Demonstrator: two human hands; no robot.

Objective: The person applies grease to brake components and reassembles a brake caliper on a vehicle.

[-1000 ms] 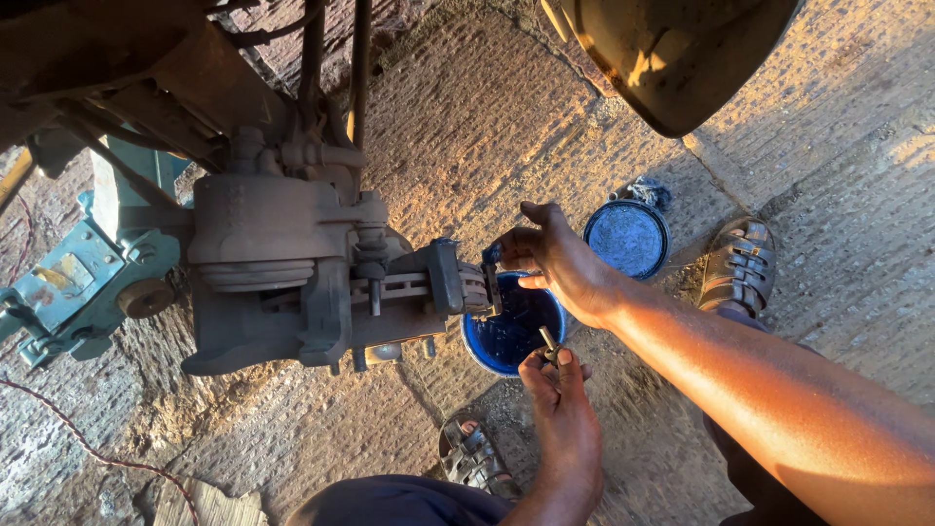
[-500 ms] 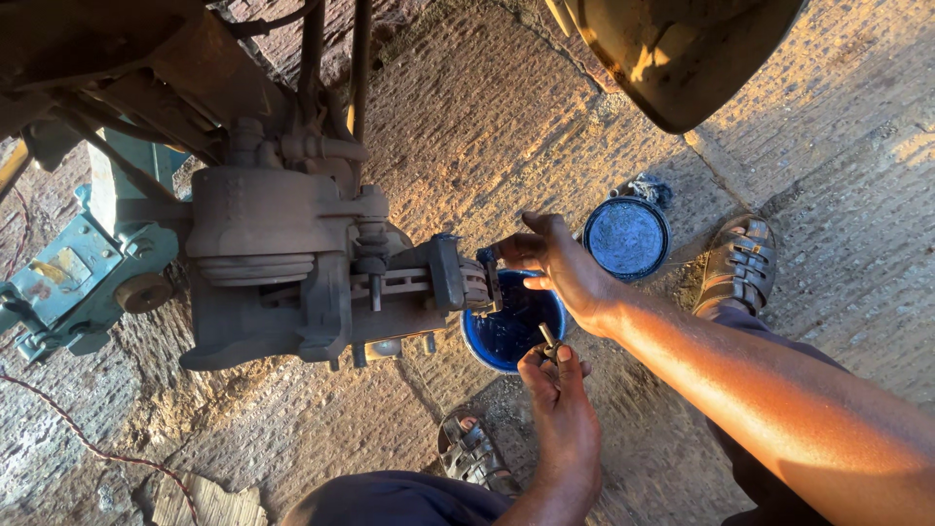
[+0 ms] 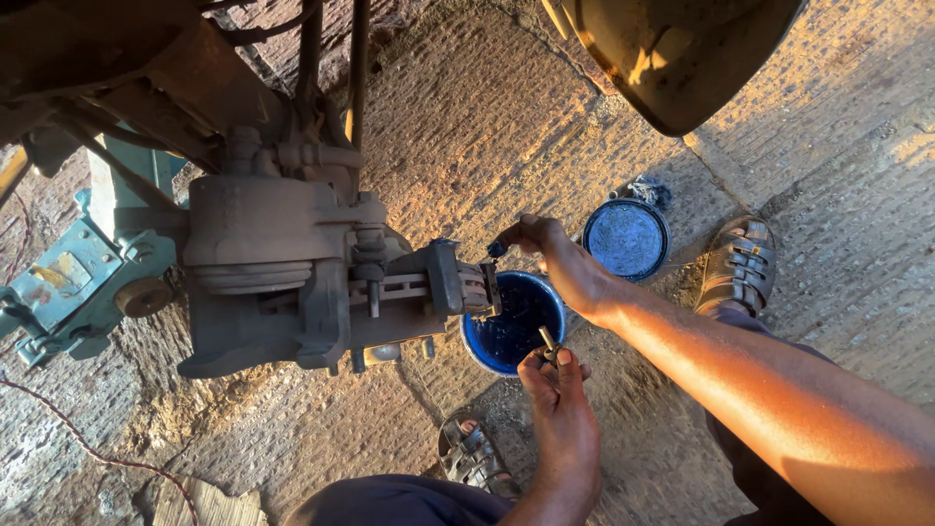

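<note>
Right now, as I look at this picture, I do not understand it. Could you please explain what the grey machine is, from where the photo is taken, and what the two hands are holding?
The picture comes from a camera worn on the person's head, looking down, so both arms are the person's own. The grey machine is a car brake assembly, with the wheel off, above rough paved ground. A turquoise jack stands beside it. On the ground are an open blue tub of blue grease and its round lid. The right hand reaches to the end of the brake, fingertips smeared blue; whether it grips anything is unclear. The left hand holds a small metal pin over the tub. Two sandalled feet show, one being a sandal near the lid.
</note>
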